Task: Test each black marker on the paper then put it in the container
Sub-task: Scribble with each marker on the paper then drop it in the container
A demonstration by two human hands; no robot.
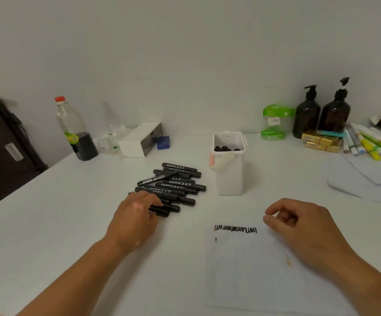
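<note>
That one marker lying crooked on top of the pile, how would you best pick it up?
Probably pinch the slanted marker at mid-barrel, coming straight down from above. It rests across the other markers, so its long sides stand free for fingers, and lifting it should disturb little beneath.

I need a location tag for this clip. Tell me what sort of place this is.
Probably a home or small-office desk set against a plain wall. The brown pump bottles, the red-capped plastic bottle and the heap of coloured pens suggest everyday use.
</note>
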